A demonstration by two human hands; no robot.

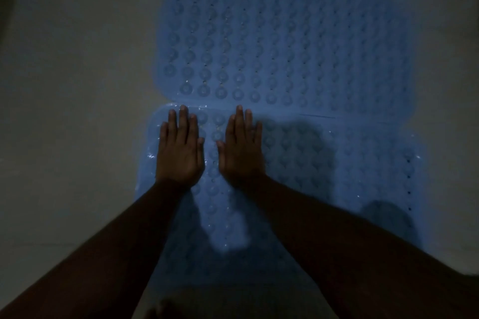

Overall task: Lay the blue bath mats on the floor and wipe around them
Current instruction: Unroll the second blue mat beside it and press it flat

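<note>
Both forearms reached forward; the left hand (179, 149) and right hand (242, 146) lay open, palms flat, side by side on the near mat (324, 163). Beyond the fingertips, the far mat (285, 39) adjoined it on the grey floor (77, 72).

Pale grey floor (77, 85), dimly lit, dark shadows falling across it

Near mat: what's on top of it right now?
Both hands lie flat, palms down, on the near mat: left hand, right hand. No cloth shows; anything beneath the palms is hidden.
</note>
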